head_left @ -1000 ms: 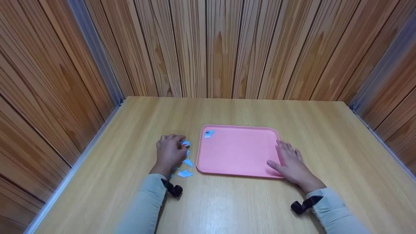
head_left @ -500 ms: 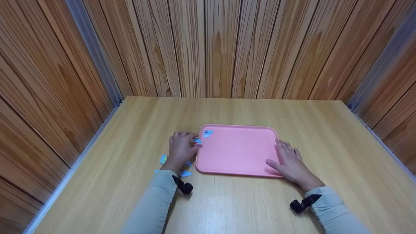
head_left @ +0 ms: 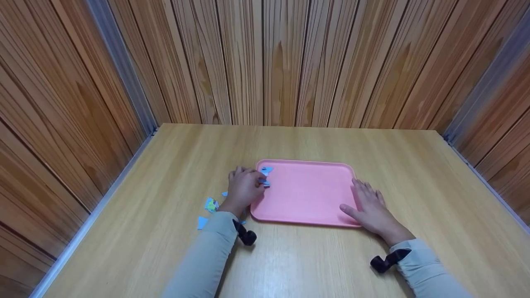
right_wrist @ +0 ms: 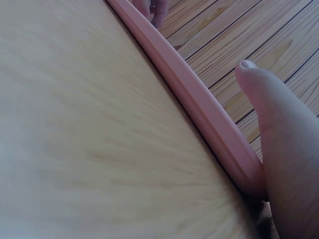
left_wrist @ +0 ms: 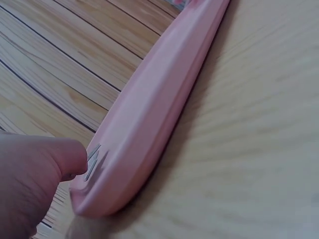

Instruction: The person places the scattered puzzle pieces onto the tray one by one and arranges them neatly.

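My left hand (head_left: 244, 186) reaches over the left rim of the pink tray (head_left: 306, 192), pinching a small blue puzzle piece (head_left: 264, 182) between thumb and fingers. In the left wrist view, thin pale edges of the puzzle piece (left_wrist: 93, 162) show beyond the thumb, close over the tray's corner. Another blue piece (head_left: 267, 169) lies in the tray's upper left corner, partly behind the fingers. On the right side, my right hand (head_left: 370, 209) rests with straight fingers along the tray's right rim, its thumb (right_wrist: 254, 74) spread over the tray.
Several loose puzzle pieces lie on the wooden table (head_left: 306, 260) left of the tray, among them a blue and green piece (head_left: 211, 204) and a plain blue piece (head_left: 202, 222). My left forearm hides part of them. Wood-plank walls (head_left: 281, 62) stand around the table.
My left hand has moved right from the loose pieces to the tray's left side, carrying a blue puzzle piece. More pieces show behind it. The right hand has stayed at the tray's right rim.
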### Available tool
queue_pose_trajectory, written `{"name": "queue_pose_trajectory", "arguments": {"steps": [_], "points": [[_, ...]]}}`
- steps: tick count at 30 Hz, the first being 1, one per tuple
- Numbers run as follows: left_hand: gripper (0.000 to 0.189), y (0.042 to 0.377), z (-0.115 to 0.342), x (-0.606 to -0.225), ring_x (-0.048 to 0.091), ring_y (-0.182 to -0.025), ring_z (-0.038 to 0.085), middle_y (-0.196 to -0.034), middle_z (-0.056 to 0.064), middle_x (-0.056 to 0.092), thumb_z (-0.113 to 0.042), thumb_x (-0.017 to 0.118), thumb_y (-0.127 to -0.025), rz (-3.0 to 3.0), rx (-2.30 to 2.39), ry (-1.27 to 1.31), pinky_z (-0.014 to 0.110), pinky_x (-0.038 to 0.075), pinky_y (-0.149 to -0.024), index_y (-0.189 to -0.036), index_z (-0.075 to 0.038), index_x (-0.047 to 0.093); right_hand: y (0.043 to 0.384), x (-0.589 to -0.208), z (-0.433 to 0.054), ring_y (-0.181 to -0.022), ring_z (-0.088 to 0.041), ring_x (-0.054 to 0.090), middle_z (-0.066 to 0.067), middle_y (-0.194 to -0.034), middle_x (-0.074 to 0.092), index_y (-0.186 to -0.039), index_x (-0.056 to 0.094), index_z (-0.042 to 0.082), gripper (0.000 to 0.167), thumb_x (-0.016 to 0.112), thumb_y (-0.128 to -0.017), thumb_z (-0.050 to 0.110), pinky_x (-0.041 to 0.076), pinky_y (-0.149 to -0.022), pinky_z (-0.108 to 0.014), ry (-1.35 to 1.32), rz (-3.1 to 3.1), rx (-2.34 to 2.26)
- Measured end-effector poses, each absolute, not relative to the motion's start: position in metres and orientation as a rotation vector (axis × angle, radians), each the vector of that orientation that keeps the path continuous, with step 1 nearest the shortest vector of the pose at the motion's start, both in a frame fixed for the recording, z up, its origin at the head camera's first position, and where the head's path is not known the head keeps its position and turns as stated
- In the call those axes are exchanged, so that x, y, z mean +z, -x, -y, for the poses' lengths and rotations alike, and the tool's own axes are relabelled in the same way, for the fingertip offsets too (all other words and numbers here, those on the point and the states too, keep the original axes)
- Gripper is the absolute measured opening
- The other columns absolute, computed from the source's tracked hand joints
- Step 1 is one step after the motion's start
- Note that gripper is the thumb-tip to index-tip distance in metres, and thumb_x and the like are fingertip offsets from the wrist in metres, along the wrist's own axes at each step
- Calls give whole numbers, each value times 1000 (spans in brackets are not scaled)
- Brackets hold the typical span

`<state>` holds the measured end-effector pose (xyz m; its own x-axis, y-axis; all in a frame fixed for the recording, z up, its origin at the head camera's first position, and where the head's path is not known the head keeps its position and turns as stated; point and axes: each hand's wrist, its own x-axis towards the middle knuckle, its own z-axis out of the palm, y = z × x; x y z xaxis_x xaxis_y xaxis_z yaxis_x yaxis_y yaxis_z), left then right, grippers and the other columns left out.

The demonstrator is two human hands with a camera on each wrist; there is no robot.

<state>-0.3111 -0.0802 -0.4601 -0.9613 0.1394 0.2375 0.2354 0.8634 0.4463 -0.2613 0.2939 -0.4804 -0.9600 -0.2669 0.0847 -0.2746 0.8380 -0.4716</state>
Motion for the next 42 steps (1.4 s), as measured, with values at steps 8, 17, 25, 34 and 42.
{"name": "queue_pose_trajectory", "arguments": {"steps": [8, 17, 25, 34, 42], "points": [[15, 314, 69, -461, 48, -109, 22, -107, -6, 69, -18, 76, -85, 2844, -632, 355, 52, 25, -110, -99, -21, 80, 261, -481, -293, -151, -48, 0, -27, -165, 11, -161, 7, 3, 100, 56, -95, 61, -7, -116, -64, -443, 2998, 791], [23, 326, 55, -457, 48, -108, 22, -108, -7, 68, -19, 75, -88, 2866, -644, 400, 52, 25, -110, -110, -20, 78, 260, -480, -295, -151, -48, 1, -27, -165, 12, -161, 7, 3, 101, 56, -95, 61, -6, -116, -64, -433, 2993, 791], [24, 338, 47, -457, 47, -113, 23, -108, -6, 69, -17, 74, -89, 2907, -672, 430, 51, 23, -111, -112, -20, 77, 261, -481, -294, -151, -48, 0, -27, -165, 12, -161, 6, 3, 101, 56, -95, 61, -7, -116, -64, -438, 2996, 792], [27, 350, 45, -454, 46, -107, 20, -107, -7, 71, -16, 75, -87, 2945, -629, 476, 47, 27, -107, -114, -21, 76, 261, -481, -293, -152, -47, -2, -25, -166, 11, -162, 5, 4, 102, 55, -94, 63, -7, -116, -63, -433, 3006, 794], [26, 358, 40, -450, 47, -105, 21, -108, -4, 70, -15, 76, -87, 2953, -584, 496, 49, 25, -108, -111, -23, 77, 260, -482, -294, -152, -46, 1, -26, -165, 15, -161, 8, 3, 100, 56, -95, 60, -5, -117, -63, -439, 2978, 796]]}}
